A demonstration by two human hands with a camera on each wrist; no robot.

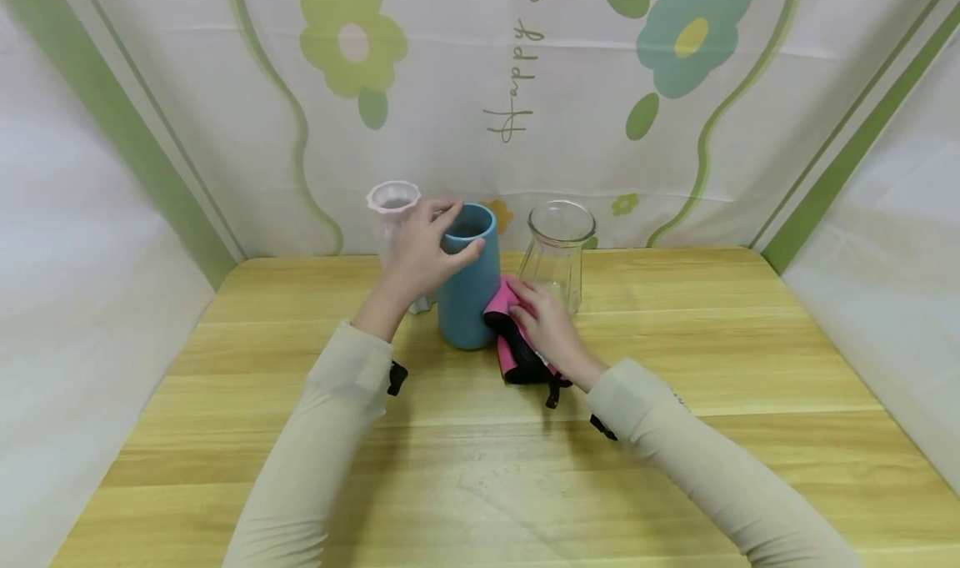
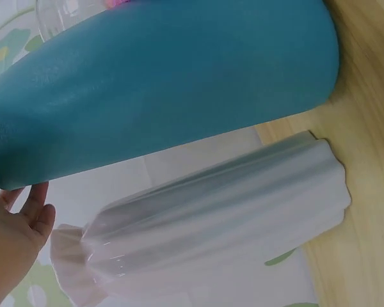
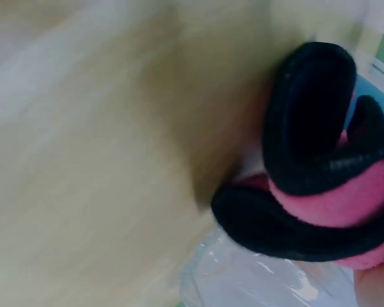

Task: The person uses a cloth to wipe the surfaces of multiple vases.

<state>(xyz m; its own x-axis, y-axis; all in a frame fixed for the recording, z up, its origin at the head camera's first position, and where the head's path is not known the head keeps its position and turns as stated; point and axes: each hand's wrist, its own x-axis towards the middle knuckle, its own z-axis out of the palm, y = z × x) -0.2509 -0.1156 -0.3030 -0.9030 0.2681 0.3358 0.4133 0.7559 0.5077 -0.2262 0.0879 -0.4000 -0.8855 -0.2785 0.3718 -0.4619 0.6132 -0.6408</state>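
while left grip (image 1: pixel 420 259) holds blue vase (image 1: pixel 468 293), fabric (image 1: pixel 516 353) in right grip (image 1: pixel 550 328)

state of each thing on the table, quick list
blue vase: upright, mouth open, left hand at its rim
pale pink vase: upright, mouth open
glass vase: upright, mouth open, clear
pink-and-black fabric item: folded over, held by right hand
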